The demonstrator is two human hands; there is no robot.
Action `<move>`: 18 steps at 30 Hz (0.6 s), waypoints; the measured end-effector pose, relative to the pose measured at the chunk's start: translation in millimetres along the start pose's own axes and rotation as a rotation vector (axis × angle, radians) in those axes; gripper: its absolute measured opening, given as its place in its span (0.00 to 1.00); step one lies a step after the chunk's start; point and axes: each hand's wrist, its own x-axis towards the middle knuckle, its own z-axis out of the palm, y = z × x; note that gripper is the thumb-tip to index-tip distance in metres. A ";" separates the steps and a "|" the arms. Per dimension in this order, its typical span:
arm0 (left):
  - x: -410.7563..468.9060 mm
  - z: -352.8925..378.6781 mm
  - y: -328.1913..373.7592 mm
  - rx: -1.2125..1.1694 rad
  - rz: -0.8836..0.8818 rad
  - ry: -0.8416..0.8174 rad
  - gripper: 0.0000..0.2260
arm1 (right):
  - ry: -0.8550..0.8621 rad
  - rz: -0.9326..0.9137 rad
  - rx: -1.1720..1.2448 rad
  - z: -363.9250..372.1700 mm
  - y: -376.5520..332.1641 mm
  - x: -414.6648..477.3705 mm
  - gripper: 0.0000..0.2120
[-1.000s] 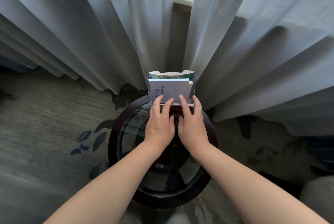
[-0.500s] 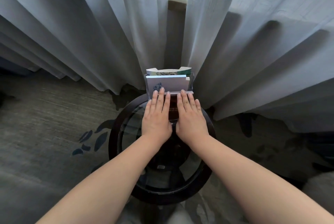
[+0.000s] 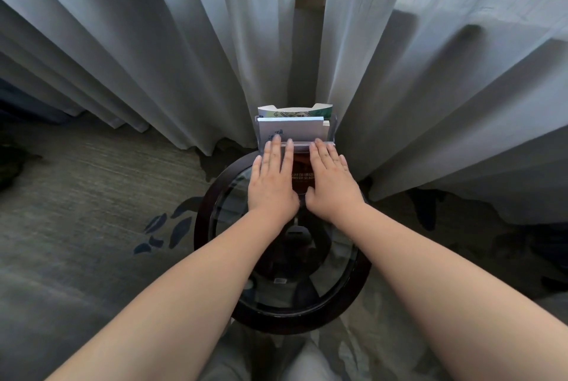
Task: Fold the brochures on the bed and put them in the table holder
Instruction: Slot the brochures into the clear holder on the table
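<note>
Left hand [image 3: 272, 179] flat and open, palm down, fingers stretched forward and close together, fingertips reaching the front lip of a clear table holder [image 3: 332, 131]. Right hand [image 3: 330, 183] just beside it, equally flat and open, grasping nothing, fingertips at the same front lip. Thumbs nearly meeting between the two hands. Both bare forearms extending up from the bottom corners.

Holder standing at the far edge of a round glass-topped table [image 3: 209, 220] with a dark rim. Folded brochures [image 3: 292, 128] upright inside the holder: a white one in front with small blue print near its lower left corner, a second behind it with a green and white pattern along its curved top edge. Dark reddish card [image 3: 302, 173] with rows of small print visible between the hands, below the holder's lip; whether inside the holder or lying on the glass, unclear.

Pale grey curtains [image 3: 153, 57] hanging in deep folds behind the table. Grey carpet [image 3: 92, 196] with dark blue leaf shapes to the left.
</note>
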 end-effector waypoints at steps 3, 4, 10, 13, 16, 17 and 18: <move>-5.7 4.6 -8.7 -0.090 -0.173 0.025 0.50 | 0.075 0.137 0.064 0.7 8.6 4.3 0.47; -7.2 7.9 -14.3 -0.104 -0.217 0.002 0.50 | 0.069 0.210 0.116 0.9 12.8 6.5 0.48; -1.6 25.7 -40.4 -0.090 -0.146 -0.205 0.44 | -0.038 0.354 0.395 11.4 31.4 17.5 0.48; 2.8 30.7 -43.4 -0.108 -0.140 -0.212 0.42 | -0.044 0.338 0.407 20.9 31.3 17.1 0.47; 7.3 32.2 -44.2 -0.108 -0.121 -0.215 0.42 | -0.019 0.380 0.489 26.2 28.2 15.6 0.47; 8.7 32.3 -45.1 -0.097 -0.111 -0.210 0.42 | 0.003 0.400 0.515 26.8 26.5 14.2 0.47; 10.2 32.1 -46.2 -0.082 -0.096 -0.203 0.42 | 0.026 0.412 0.536 27.7 24.7 12.3 0.46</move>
